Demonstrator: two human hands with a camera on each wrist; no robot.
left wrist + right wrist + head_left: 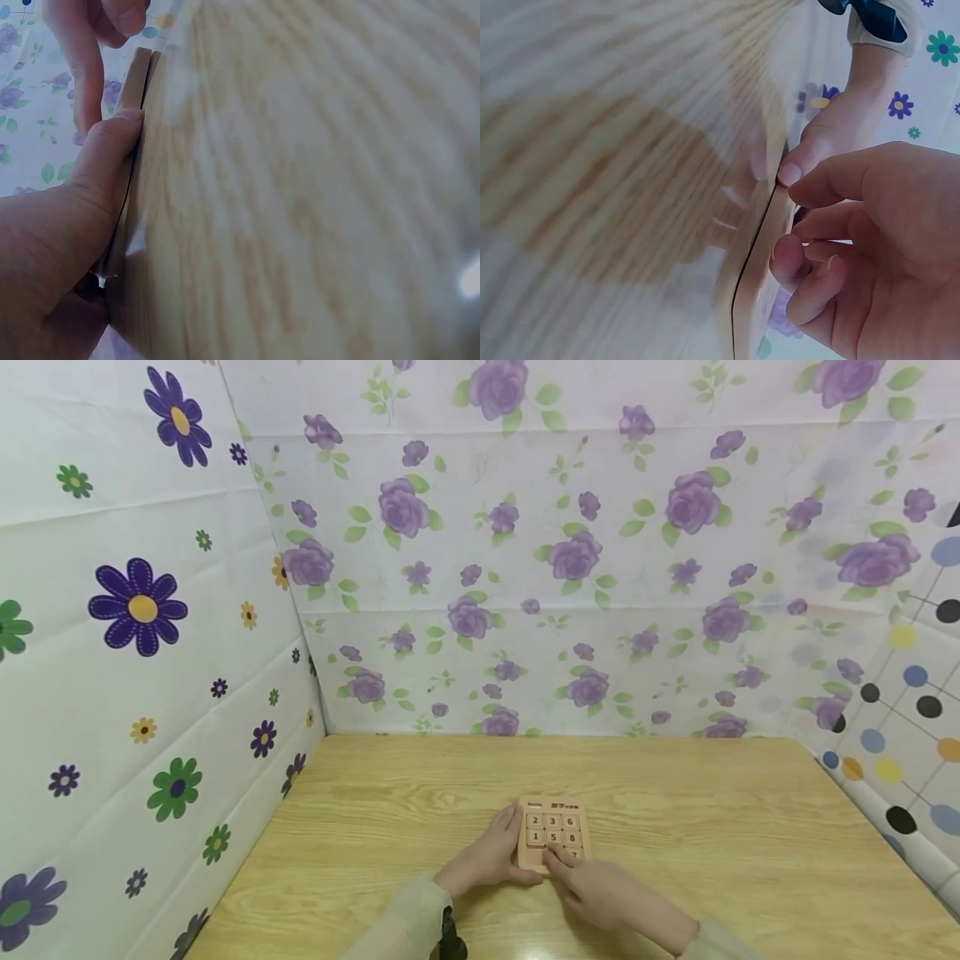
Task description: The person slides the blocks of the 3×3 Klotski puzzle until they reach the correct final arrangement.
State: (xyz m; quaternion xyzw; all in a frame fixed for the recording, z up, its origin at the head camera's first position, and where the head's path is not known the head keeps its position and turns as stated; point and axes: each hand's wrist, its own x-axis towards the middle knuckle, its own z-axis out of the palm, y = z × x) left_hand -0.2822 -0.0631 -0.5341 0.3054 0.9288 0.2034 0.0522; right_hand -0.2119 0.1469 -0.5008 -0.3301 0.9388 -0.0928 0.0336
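Note:
A wooden sliding number puzzle (553, 802) lies on the table, its tiles showing 2, 3, 6 on top, 1, 5, 8 in the middle and 7 at bottom right. A bare slot shows at its bottom left. My left hand (491, 853) holds the frame, fingers along the left side and thumb at the near edge. In the left wrist view that thumb (112, 142) presses against the frame's side. From the right, my right hand (603, 889) reaches over the bottom row and touches it with its fingertips, hiding the bottom middle. The right wrist view shows its other fingers (821, 289) bent.
The puzzle rests on a wood-grain table (697, 802). Behind it hangs a cloth with purple flowers (573, 556), with a daisy-print cloth (142, 608) on the left and a dotted cloth (888, 770) on the right. A black strap (450, 935) circles the left wrist.

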